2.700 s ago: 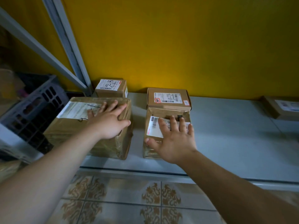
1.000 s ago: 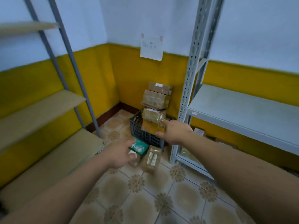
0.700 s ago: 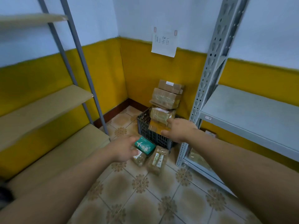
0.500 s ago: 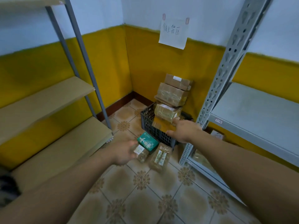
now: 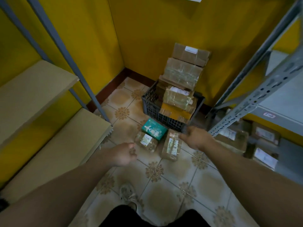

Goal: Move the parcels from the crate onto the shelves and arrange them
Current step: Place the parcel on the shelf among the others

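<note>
A black plastic crate (image 5: 153, 108) stands in the yellow corner, piled high with brown taped parcels (image 5: 183, 72). On the tiles in front of it lie a teal box (image 5: 153, 129), a small wrapped parcel (image 5: 146, 141) and a long wrapped parcel (image 5: 171, 147). My left hand (image 5: 123, 154) hangs over the floor left of the small parcel, fingers loosely curled, holding nothing. My right hand (image 5: 195, 138) reaches out above the long parcel near the crate's front corner, fingers relaxed and empty.
Tan shelves (image 5: 49, 140) on a grey frame run along the left wall. A grey metal rack (image 5: 255, 95) stands on the right, with several boxes (image 5: 264, 145) on its lowest level. My foot (image 5: 127, 196) is on the patterned tiles.
The view has turned from the grey shelf with its parcels to the corner crate and tilted down. Both hands let go of those parcels and now reach toward the floor parcels.
</note>
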`<control>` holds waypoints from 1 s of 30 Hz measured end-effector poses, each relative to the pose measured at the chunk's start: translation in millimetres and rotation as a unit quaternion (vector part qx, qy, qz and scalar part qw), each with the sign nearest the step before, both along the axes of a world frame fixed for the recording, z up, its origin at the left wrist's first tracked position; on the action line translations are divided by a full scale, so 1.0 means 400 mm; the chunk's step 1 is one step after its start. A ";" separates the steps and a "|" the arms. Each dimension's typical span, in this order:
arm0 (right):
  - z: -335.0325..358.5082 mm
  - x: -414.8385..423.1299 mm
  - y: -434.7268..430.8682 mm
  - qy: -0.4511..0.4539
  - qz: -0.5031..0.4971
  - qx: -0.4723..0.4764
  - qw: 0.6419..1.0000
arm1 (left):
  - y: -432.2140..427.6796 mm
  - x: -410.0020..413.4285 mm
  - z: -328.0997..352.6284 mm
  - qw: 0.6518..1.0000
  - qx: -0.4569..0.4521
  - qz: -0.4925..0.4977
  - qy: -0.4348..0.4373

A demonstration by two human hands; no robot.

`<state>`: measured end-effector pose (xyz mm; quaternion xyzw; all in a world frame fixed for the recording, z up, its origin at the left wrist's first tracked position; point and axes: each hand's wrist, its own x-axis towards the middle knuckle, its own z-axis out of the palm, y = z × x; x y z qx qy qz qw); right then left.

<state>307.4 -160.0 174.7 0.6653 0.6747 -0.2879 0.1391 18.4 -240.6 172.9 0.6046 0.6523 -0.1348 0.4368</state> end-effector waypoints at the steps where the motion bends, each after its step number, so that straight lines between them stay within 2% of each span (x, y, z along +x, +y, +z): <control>1: -0.033 -0.012 0.001 -0.001 -0.012 -0.015 1.000 | 0.023 -0.024 -0.031 1.000 -0.010 0.000 -0.002; 6: -0.192 -0.028 0.027 0.011 -0.096 -0.083 0.992 | 0.113 -0.085 -0.204 0.998 -0.053 0.015 0.021; 10: -0.362 -0.017 0.111 0.015 -0.116 -0.115 0.987 | 0.197 -0.068 -0.393 0.996 -0.073 0.035 0.029; 19: -0.942 0.051 0.313 0.032 -0.144 -0.161 0.976 | 0.351 0.039 -0.987 0.988 -0.091 0.117 0.032; 23: -1.190 0.094 0.342 0.030 -0.180 -0.177 0.967 | 0.381 0.138 -1.225 0.975 -0.119 0.186 -0.002; 27: -1.369 0.113 0.358 0.047 -0.233 -0.163 0.958 | 0.414 0.231 -1.394 0.965 -0.126 0.226 -0.040; 30: -1.471 0.110 0.376 0.104 -0.331 -0.112 0.931 | 0.451 0.291 -1.494 0.963 -0.112 0.239 -0.061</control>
